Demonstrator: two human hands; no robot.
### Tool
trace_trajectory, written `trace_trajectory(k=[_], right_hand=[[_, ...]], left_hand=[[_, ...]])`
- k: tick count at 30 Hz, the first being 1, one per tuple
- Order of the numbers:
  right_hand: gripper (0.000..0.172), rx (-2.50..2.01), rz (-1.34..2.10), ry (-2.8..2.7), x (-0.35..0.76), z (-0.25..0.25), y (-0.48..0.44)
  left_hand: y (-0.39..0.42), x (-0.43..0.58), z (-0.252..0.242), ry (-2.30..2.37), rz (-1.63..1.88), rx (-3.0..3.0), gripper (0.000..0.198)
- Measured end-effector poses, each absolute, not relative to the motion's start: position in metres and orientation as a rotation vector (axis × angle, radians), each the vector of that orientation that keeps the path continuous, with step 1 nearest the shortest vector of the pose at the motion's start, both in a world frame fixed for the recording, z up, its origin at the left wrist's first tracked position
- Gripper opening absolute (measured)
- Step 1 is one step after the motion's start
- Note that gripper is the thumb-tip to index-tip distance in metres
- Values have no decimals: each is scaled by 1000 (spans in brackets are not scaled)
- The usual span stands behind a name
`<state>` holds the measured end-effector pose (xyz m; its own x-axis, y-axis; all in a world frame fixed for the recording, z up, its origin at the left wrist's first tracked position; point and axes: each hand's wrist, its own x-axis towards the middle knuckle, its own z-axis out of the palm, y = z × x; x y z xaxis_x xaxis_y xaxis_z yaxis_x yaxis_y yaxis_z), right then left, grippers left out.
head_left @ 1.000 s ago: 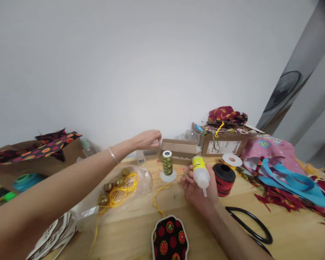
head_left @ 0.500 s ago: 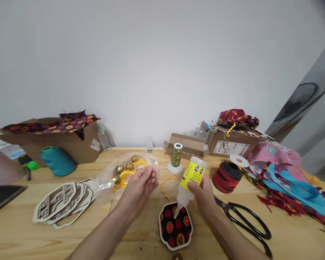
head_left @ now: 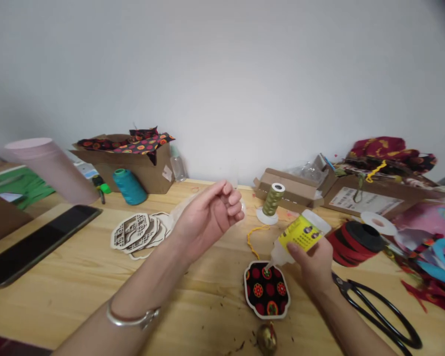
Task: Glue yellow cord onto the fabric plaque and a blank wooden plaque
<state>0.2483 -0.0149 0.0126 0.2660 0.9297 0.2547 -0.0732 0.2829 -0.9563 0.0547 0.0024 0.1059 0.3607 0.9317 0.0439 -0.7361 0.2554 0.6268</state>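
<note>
My right hand (head_left: 315, 264) grips a glue bottle (head_left: 300, 235) with a yellow label, tilted so its nozzle points down and left. The nozzle tip meets, or hangs just over, the upper part of a pale-edged plaque (head_left: 265, 291) faced with black patterned fabric. A yellow cord (head_left: 250, 242) runs from the plaque's top, and a brass bell (head_left: 267, 338) lies below it. My left hand (head_left: 211, 217) is raised to the left of the plaque, palm up, its fingers curled together loosely with nothing in them. It hides most of a clear plastic bag.
Black-handled scissors (head_left: 381, 306) and a red-and-black ribbon roll (head_left: 352, 242) lie to the right. An olive thread spool (head_left: 273, 200) stands behind the plaque. Openwork wooden plaques (head_left: 131, 231), a teal thread cone (head_left: 129, 187) and a phone (head_left: 40, 242) lie left. Cardboard boxes (head_left: 133, 168) line the wall.
The view has swung left. My left hand has lifted and turned palm up, away from the bag. The glue bottle tilts further, its nozzle shifted to the plaque's upper part.
</note>
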Motion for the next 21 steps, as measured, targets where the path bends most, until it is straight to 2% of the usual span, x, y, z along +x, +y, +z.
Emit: trace_trajectory(k=[7, 21], right_hand=[[25, -1004, 876, -1018, 247, 11, -14], [35, -895, 818, -856, 249, 24, -10]], left_hand=[[-10, 62, 118, 446, 1099, 641, 36], [-37, 49, 155, 666, 1257, 288, 29]])
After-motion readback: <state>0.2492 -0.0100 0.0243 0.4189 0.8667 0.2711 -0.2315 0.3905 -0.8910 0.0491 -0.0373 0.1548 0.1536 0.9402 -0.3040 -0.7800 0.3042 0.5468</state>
